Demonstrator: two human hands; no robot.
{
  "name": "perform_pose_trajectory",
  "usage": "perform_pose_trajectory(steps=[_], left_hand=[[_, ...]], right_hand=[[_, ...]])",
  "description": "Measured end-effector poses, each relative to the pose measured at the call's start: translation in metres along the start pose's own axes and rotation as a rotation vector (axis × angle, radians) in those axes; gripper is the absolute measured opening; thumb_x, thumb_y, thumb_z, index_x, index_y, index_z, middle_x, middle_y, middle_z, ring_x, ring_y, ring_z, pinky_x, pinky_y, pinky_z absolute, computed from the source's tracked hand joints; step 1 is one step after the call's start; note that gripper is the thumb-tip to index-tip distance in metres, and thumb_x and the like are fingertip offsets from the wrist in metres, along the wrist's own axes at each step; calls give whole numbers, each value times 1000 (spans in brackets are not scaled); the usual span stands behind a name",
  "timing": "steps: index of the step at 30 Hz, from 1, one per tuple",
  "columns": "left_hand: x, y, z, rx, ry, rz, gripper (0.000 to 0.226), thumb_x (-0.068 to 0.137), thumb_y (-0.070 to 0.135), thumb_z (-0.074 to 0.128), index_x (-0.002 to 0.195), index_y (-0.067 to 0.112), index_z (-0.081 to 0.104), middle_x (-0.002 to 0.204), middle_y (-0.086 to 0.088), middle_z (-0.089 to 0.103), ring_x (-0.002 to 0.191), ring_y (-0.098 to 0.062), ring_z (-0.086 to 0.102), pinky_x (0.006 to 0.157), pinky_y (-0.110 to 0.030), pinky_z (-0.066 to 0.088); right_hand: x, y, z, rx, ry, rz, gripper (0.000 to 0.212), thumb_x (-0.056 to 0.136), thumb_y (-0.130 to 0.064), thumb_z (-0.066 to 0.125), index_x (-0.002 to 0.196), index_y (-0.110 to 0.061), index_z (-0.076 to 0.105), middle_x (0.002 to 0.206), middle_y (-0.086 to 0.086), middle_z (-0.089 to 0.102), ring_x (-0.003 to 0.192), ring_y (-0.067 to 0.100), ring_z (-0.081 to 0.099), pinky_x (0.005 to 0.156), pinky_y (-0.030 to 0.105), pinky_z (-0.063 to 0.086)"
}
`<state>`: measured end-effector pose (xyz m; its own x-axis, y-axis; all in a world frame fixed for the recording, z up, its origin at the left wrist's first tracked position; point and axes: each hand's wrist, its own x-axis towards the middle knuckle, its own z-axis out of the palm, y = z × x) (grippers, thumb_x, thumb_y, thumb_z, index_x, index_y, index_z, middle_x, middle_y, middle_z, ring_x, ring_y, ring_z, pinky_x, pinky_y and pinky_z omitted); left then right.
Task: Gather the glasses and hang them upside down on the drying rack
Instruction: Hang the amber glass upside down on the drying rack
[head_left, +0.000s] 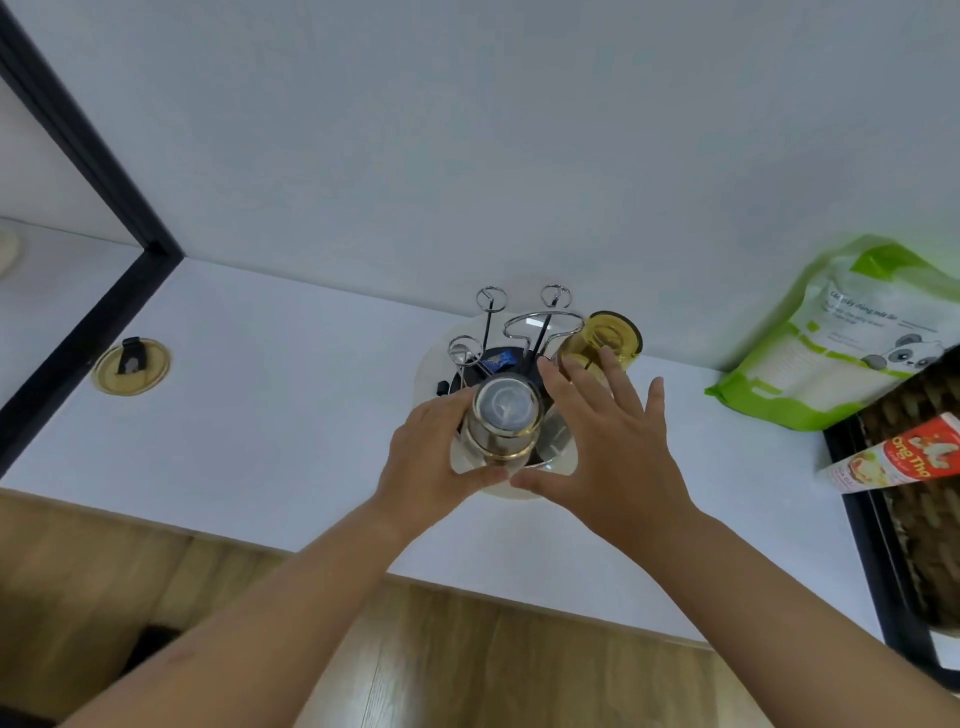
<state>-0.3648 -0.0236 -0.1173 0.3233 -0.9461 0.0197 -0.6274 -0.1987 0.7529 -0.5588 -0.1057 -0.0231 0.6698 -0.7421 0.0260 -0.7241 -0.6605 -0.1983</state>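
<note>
Mid-placement: person is seating a clear glass upside down on the near side of the drying rack, base up toward the camera, gold-rimmed mouth down. Left hand has its fingers wrapped round the glass wall and its thumb under the rim, so it carries the load. Right hand is spread wide, fingers straight, gripping nothing; its thumb sits low, near the glass rim and the edge of the tray, but I can't tell whether it touches. It looks like guiding or steadying. Can't confirm the glass is over a prong yet; the glass and the left hand hide that one. One amber glass is already hung inverted at the rack's far right. Three looped prongs at the back and left stand free, so the task is partway. Next move, my guess: lower it straight down over the prong, feel it bottom out, then let go with the left hand. Risk: rim catches the wire off-centre and tips the glass. The clear glass looks smooth, thick-based and short, likely slippery if wet. The rack stands on the white counter near the wall. No further loose glasses in view; a round amber lid lies well off to the left.
</note>
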Motion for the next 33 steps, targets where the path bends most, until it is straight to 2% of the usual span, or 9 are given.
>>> perform_pose_trajectory(steps=[4, 9, 12, 15, 17, 21, 26, 29, 33], left_hand=[[15, -10, -23, 17, -123, 41, 98, 68, 61, 86, 151, 45, 38, 136, 19, 59, 127, -12, 53, 105, -38, 43], [18, -21, -42, -43, -187, -16, 113, 67, 66, 86, 158, 48, 21, 147, 18, 53, 136, -11, 49, 113, -45, 42], [8, -10, -47, -124, -139, -51, 125, 63, 60, 91, 160, 48, 13, 153, 21, 45, 140, -4, 42, 116, -37, 37], [-3, 11, -51, -175, -52, -25, 131, 57, 71, 87, 157, 58, 2, 163, 23, 28, 150, -1, 27, 116, -32, 29], [-7, 28, -51, -148, -1, 21, 127, 61, 76, 81, 156, 58, -2, 168, 22, 13, 154, -3, 15, 117, -31, 24], [-6, 52, -53, -41, -20, 87, 106, 72, 80, 65, 158, 53, 10, 169, 24, -4, 157, -8, 7, 114, -34, 25], [0, 50, -55, 33, 5, 56, 86, 76, 70, 73, 151, 44, 41, 168, 23, 8, 154, -11, 15, 110, -32, 29], [-2, 49, -52, 45, 23, 54, 83, 77, 67, 75, 150, 43, 43, 167, 24, 10, 152, -8, 16, 108, -30, 30], [-6, 52, -46, 61, 51, 53, 88, 74, 77, 67, 150, 41, 42, 167, 21, 11, 152, -13, 18, 108, -33, 34]], right_hand=[[-9, 11, -5, 36, 2, 5, 110, 76, -79, 66, 165, -33, 20, 172, -1, 26, 162, 23, -2, 124, 68, 3], [-22, 16, -2, 67, 33, 11, 105, 75, -89, 51, 162, -35, 27, 170, -1, 29, 162, 23, 5, 124, 67, 5], [-24, 18, -3, 98, 28, 23, 107, 73, -94, 44, 162, -38, 26, 172, -2, 25, 162, 22, 3, 125, 67, 5], [-21, 21, -6, 138, 19, 42, 111, 70, -96, 44, 163, -40, 23, 173, -2, 18, 162, 21, -3, 124, 68, 6], [-18, 22, -7, 151, -1, 66, 114, 67, -99, 42, 163, -41, 19, 174, -2, 13, 161, 22, -7, 124, 67, 5], [-13, 19, -4, 200, -47, 120, 117, 65, -103, 34, 163, -44, 13, 176, -2, 4, 161, 24, -10, 125, 66, 4], [-12, 15, 2, 237, -51, 155, 111, 69, -98, 38, 163, -43, 16, 176, -3, 1, 161, 24, -9, 125, 66, 5], [-11, 16, 3, 219, -47, 167, 108, 72, -96, 39, 163, -41, 18, 176, -2, 1, 161, 26, -8, 124, 66, 6], [-8, 19, 1, 219, -80, 171, 107, 74, -93, 47, 163, -42, 17, 176, -4, -2, 161, 24, -11, 124, 66, 3]])
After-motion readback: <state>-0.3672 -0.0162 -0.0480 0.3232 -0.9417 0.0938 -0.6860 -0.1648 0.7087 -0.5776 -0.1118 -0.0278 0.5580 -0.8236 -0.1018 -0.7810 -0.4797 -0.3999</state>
